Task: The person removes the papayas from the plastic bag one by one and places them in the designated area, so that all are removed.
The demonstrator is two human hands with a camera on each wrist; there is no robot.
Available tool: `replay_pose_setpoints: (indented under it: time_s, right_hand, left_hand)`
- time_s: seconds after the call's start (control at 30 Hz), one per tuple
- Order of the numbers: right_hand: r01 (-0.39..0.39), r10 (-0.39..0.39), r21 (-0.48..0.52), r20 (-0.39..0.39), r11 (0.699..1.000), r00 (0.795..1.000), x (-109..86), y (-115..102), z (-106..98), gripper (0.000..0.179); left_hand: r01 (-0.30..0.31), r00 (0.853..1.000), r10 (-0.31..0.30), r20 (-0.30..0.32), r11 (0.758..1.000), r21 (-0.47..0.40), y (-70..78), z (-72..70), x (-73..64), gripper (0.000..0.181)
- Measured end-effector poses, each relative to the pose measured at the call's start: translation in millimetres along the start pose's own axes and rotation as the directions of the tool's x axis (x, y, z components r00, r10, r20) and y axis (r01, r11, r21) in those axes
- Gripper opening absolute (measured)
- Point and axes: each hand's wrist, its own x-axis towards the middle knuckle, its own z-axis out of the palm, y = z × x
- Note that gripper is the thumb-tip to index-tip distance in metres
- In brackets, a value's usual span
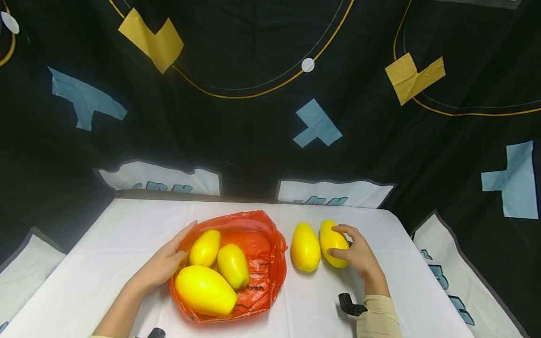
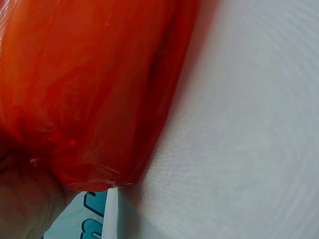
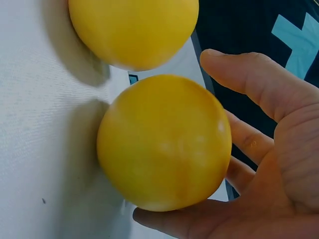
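Note:
An open red plastic bag (image 1: 266, 263) sits on the white table with three yellow, mango-like fruits inside, the largest fruit (image 1: 206, 291) nearest me. My left hand (image 1: 162, 263) holds the bag's left side, its thumb at the rim and its fingers along the outside. In the left wrist view the red bag (image 2: 94, 89) hides most of that hand. To the bag's right, two similar fruits lie side by side. Around the right-hand fruit (image 3: 164, 144) my right hand (image 1: 355, 251) is spread; the right wrist view shows its thumb apart from the surface. The other fruit (image 1: 305, 247) lies just left.
The white tabletop (image 1: 405, 263) extends on both sides of the bag. Behind it hangs a black cloth (image 1: 249, 136) with blue and yellow tape pieces. White printed sheets (image 1: 334, 193) show beyond the table's back edge. A black strap piece (image 1: 351, 306) sits by the right cuff.

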Motion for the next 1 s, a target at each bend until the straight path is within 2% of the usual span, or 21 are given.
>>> replay_pose_setpoints:
  time_s: [0.33, 0.63, 1.0]
  right_hand:
    - [-0.029, 0.029, 0.003, 0.009, 1.000, 1.000, -3.3, -5.0, -4.8, 0.067]
    - [-0.039, 0.039, -0.017, 0.016, 0.999, 0.999, -3.2, -5.8, -8.8, 0.071]
    - [-0.044, 0.044, -0.046, -0.011, 0.998, 0.999, -6.6, -11.4, -13.9, 0.072]
  left_hand:
    - [0.009, 1.000, -0.009, 0.004, 1.000, -0.007, 1.5, 2.3, -2.4, 0.075]
    - [-0.008, 1.000, 0.008, -0.004, 1.000, 0.013, 0.6, 2.2, -1.0, 0.074]
    - [-0.040, 0.999, 0.040, -0.010, 0.999, 0.029, 0.2, 0.2, -0.4, 0.073]
